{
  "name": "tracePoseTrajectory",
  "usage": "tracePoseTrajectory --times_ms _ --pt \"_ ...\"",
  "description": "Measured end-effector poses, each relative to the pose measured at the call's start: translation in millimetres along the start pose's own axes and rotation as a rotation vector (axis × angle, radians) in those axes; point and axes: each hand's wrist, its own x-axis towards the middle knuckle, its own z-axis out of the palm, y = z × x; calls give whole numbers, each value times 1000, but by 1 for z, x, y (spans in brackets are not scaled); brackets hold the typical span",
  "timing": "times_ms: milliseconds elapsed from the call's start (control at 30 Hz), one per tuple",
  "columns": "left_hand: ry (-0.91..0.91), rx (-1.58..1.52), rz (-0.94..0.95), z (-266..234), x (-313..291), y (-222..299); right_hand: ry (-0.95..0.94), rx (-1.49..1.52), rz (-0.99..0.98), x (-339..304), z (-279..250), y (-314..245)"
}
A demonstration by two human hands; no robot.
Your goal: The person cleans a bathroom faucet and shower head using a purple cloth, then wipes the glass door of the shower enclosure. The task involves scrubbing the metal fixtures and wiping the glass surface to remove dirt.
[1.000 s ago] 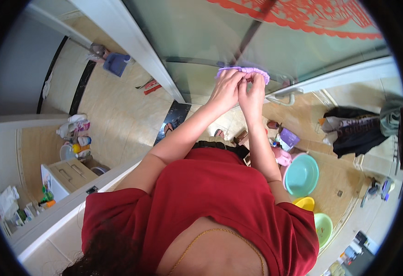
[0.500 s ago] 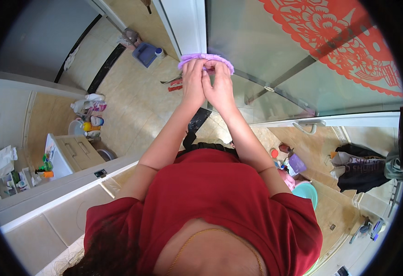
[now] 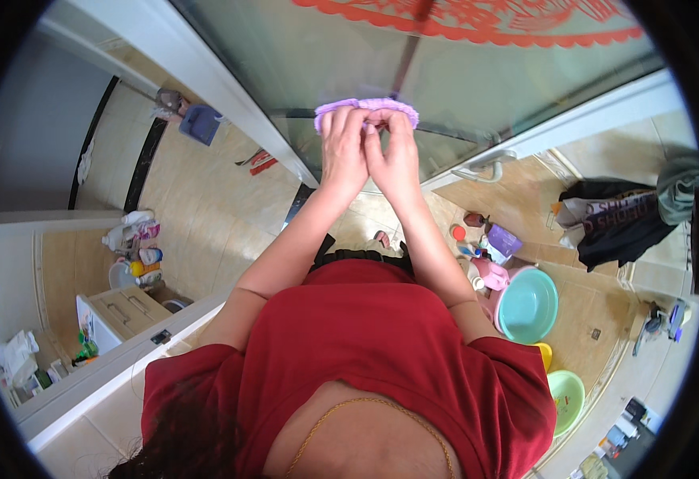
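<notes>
A fluffy purple cloth is stretched sideways in front of me, against or very close to the glass panel of a white-framed door. My left hand has its fingers closed over the cloth's left half. Beside it, my right hand grips the right half, with the thumbs and fingertips of both hands almost meeting in the middle. The fingertips are partly hidden by the cloth and the hands. Above the hands, a red paper-cut decoration spreads across the upper glass.
A white door handle juts out at the right. Lower right are a turquoise basin, a green basin and a purple box. Dark clothes hang far right. A blue dustpan and several bottles stand left.
My view has turned, so the glass door now spans the space ahead and its left frame lies left of my hands. Both hands still hold the cloth, now over the glass away from the frame.
</notes>
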Motion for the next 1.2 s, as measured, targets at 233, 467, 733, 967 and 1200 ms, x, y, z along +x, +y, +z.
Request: tracePoseTrajectory --times_ms 233,467,733,967,1200 --pt "-128 -198 106 71 -1 59 232 -207 15 1 -84 27" --pt "-339 -280 95 94 3 92 323 -222 123 1 -121 50" --pt "-329 -327 114 68 4 63 326 -317 26 4 -86 27" --pt "-165 -198 88 6 10 17 209 -178 -13 8 -18 -6" --pt "0 -1 33 -63 20 -37 50 -33 -66 14 60 -47"
